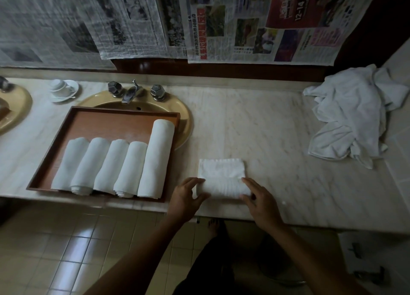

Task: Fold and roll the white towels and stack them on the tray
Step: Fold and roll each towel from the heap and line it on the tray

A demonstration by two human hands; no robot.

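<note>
A folded white towel (221, 172) lies flat near the counter's front edge, its near end turned into a roll. My left hand (186, 197) grips the roll's left end, thumb under and fingers over it. My right hand (259, 199) grips the right end the same way. To the left, a brown wooden tray (106, 121) rests partly over the sink and holds several rolled white towels (124, 164) side by side, the rightmost one longer. A heap of loose white towels (352, 115) sits at the far right of the counter.
A beige sink (184, 117) with a chrome tap (131, 93) lies behind the tray. A white cup on a saucer (63, 89) stands at the back left. Newspapers (199, 22) cover the wall. The marble counter (277, 121) stretches between towel and heap. Below is tiled floor.
</note>
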